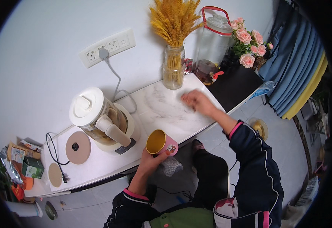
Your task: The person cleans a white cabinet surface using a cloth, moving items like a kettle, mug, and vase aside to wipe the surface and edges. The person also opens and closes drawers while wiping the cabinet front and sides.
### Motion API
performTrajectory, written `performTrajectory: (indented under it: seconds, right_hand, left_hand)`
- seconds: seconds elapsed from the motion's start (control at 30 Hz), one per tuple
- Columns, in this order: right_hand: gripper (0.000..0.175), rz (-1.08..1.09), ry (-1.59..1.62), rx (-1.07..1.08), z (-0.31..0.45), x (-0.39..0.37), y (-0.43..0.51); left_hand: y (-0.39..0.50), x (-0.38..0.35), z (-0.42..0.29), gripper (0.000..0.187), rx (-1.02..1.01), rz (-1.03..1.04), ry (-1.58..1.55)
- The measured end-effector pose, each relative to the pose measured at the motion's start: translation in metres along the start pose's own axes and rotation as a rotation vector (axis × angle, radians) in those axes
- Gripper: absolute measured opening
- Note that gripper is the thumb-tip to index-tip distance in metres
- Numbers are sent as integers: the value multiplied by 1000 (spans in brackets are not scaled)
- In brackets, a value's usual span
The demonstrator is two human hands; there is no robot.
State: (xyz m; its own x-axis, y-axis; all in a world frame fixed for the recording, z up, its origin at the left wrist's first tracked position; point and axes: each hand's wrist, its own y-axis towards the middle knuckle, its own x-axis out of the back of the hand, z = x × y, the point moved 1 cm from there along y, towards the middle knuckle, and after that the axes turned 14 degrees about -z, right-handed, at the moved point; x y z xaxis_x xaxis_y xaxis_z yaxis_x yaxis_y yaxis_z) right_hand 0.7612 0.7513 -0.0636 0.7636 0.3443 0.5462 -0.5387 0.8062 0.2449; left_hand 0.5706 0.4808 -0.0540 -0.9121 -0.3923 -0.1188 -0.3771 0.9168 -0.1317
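Note:
My left hand (151, 161) grips a pink cylindrical container (171, 144) with a yellow interior, its mouth tilted up to the left, at the front edge of the marble-patterned counter (166, 114). A grey cloth (171, 166) hangs just under that hand and container. Blurred, my right hand (196, 101) is over the right part of the counter, in front of a glass jar (174, 71) of dried wheat stalks; whether it holds anything cannot be told. Left of the container, a glass electric kettle (104, 125) with white lid and handle stands on its base.
A round pink-brown heating base (81, 152), a round mat (55, 174) and a black cord lie at left, near boxes and packets. A large glass dispenser (211, 54) and pink roses (247, 45) stand at back right. A grey plug (103, 53) sits in the wall socket.

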Motion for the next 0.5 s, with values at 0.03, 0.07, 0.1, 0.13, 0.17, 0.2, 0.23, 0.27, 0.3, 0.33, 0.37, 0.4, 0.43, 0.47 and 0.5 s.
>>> performTrajectory:
  seconds: [0.03,0.07,0.1,0.13,0.17,0.2,0.23,0.27,0.3,0.33,0.37,0.4,0.43,0.47,0.5]
  right_hand:
    - [18,-295,-70,244,-20,16,13]
    - [21,-341,-352,253,-9,30,30]
    - [29,-412,-377,146,-18,38,41]
    - [35,-443,-426,216,-34,38,54]
    - [41,-475,-477,280,-58,30,62]
    - [43,-522,-575,289,-81,17,68]
    - [45,-570,-677,294,-103,3,72]
    - [47,-612,-772,302,-115,-10,76]
    - [47,-594,-722,233,-112,-15,80]
    - [47,-576,-673,162,-108,-18,84]
    - [46,-560,-638,86,-107,-14,86]
    - [40,-579,-624,74,-104,-12,87]
    - [37,-550,-623,83,-103,-13,82]
    - [34,-526,-626,100,-98,-12,78]
    - [31,-503,-630,116,-94,-10,73]
  left_hand:
    - [0,-2,0,46,2,14,-15]
    - [1,0,2,46,-10,9,4]
    - [1,-2,2,46,-22,18,21]
    - [3,-3,1,47,-38,23,40]
    - [3,-3,1,47,-24,28,42]
    - [3,-3,0,48,-10,31,46]
    - [3,-2,-1,48,6,39,50]
    - [3,0,0,49,9,25,39]
    - [2,2,0,49,10,7,29]
    - [1,4,0,50,10,-8,18]
    - [1,3,-2,50,11,-5,22]
    - [1,2,-4,50,11,0,26]
    - [0,1,-5,49,11,6,30]
    - [0,0,-6,49,12,11,18]
    - [0,-1,-5,49,13,18,6]
